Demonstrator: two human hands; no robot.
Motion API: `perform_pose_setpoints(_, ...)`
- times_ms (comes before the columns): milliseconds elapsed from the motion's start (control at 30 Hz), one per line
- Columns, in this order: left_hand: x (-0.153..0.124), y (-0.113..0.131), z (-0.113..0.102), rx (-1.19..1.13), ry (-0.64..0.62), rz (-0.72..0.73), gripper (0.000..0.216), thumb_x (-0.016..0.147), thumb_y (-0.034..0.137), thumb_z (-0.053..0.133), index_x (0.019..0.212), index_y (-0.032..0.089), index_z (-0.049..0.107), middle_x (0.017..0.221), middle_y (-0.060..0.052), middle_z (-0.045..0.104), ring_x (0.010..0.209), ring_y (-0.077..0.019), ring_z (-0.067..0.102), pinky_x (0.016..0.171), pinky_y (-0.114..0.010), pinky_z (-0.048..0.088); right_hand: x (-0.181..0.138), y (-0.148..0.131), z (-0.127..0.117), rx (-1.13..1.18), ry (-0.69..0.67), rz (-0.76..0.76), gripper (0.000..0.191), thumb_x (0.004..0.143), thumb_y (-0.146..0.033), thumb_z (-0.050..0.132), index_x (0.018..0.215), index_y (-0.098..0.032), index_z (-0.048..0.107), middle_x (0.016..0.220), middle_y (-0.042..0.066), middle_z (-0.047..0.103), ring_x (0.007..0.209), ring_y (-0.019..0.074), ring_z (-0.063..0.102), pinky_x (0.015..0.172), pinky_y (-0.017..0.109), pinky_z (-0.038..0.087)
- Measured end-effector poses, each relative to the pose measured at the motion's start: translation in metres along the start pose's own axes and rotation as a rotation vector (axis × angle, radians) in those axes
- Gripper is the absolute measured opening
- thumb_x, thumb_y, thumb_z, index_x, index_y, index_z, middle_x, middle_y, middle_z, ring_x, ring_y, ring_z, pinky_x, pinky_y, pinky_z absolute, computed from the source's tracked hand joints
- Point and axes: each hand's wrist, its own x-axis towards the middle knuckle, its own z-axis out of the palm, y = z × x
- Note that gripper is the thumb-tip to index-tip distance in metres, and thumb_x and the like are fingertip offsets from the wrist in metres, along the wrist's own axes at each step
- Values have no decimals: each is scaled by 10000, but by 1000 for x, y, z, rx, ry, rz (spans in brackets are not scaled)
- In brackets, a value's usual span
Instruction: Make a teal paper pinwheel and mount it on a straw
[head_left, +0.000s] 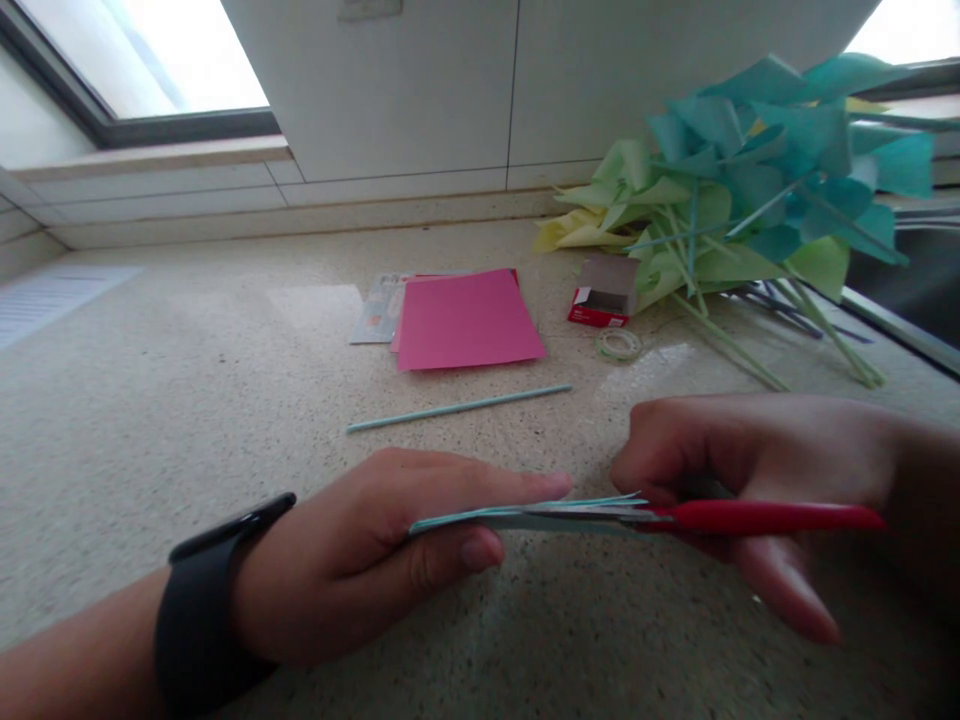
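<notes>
My left hand (375, 550), with a black watch (202, 590) on its wrist, pinches a thin teal paper sheet (480, 515) seen edge-on, thumb under and fingers over. My right hand (750, 500) grips red-handled scissors (750, 517); their blades lie along the paper's right edge, nearly closed on it. Both hands hover low over the speckled counter (225, 400).
A teal straw (457, 408) lies just beyond the hands. Behind it sit pink paper sheets (465, 318), a small red and grey box (604, 290) and a tape roll (619, 344). A heap of teal and green paper pinwheels on sticks (750, 170) fills the back right.
</notes>
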Motion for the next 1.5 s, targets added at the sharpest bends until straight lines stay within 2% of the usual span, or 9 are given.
perform_pose_setpoints(100, -1, -1, 0, 15, 11, -2, 403, 1024, 214, 523, 1420, 253, 584, 990, -18, 781, 773, -114, 683, 778, -212, 528, -2, -2, -2, -15, -10, 9, 513, 677, -644, 821, 742, -166, 645, 585, -47, 578, 524, 105, 517, 456, 203, 386)
perform_pose_setpoints(200, -1, -2, 1, 5, 19, 8, 411, 1024, 220, 522, 1428, 273, 576, 932, -13, 768, 763, -124, 672, 746, -215, 523, -2, 0, -5, -15, -19, 24, 477, 700, -610, 822, 735, -170, 639, 611, -36, 602, 537, 111, 530, 455, 208, 377)
perform_pose_setpoints(367, -1, -2, 1, 14, 9, 10, 385, 1028, 229, 511, 1402, 192, 593, 960, -42, 776, 785, -133, 678, 745, -221, 521, -1, -4, -2, -17, 7, 69, 566, 604, -679, 842, 689, -173, 603, 599, -38, 586, 538, 113, 520, 451, 216, 359)
perform_pose_setpoints(600, 0, -2, 2, 33, -5, 31, 386, 1022, 202, 514, 1395, 134, 589, 1080, -89, 772, 895, -142, 699, 821, -222, 518, -3, -20, 6, -26, -7, 87, 671, 565, -782, 787, 745, -162, 604, 582, -76, 516, 540, 88, 449, 493, 222, 373)
perform_pose_setpoints(733, 1, -1, 2, 38, -19, 56, 391, 1016, 200, 520, 1378, 73, 593, 1057, -115, 767, 877, -141, 694, 791, -207, 513, -3, -21, 7, -64, 16, 71, 603, 600, -697, 836, 748, -152, 624, 582, -75, 518, 537, 84, 451, 479, 214, 359)
perform_pose_setpoints(933, 2, 0, 3, 30, -14, 61, 394, 1013, 201, 524, 1380, 76, 594, 1056, -121, 769, 872, -147, 697, 785, -213, 517, -2, -20, 8, -48, 28, 109, 393, 714, -490, 848, 736, -156, 641, 576, -62, 551, 538, 93, 487, 503, 220, 391)
perform_pose_setpoints(1100, 2, -1, 2, 38, -13, 61, 396, 1018, 209, 514, 1403, 152, 585, 1056, -96, 770, 846, -155, 696, 767, -235, 525, -1, -18, 8, -53, 29, 119, 432, 679, -520, 858, 685, -165, 611, 583, -51, 581, 554, 103, 513, 506, 222, 394)
perform_pose_setpoints(1333, 0, -2, 2, 44, -16, 55, 395, 1023, 225, 506, 1388, 98, 589, 998, -105, 758, 837, -154, 688, 762, -231, 515, -1, -18, 7, -42, 27, 107, 411, 693, -488, 859, 703, -160, 613, 590, -50, 575, 566, 106, 507, 495, 220, 375)
perform_pose_setpoints(1500, -1, -1, 3, 39, -18, 42, 397, 1025, 226, 508, 1400, 117, 576, 1071, -116, 754, 922, -173, 692, 819, -254, 513, -1, -17, 7, -78, 29, 59, 445, 690, -529, 858, 724, -159, 614, 591, -63, 554, 556, 99, 483, 504, 223, 383)
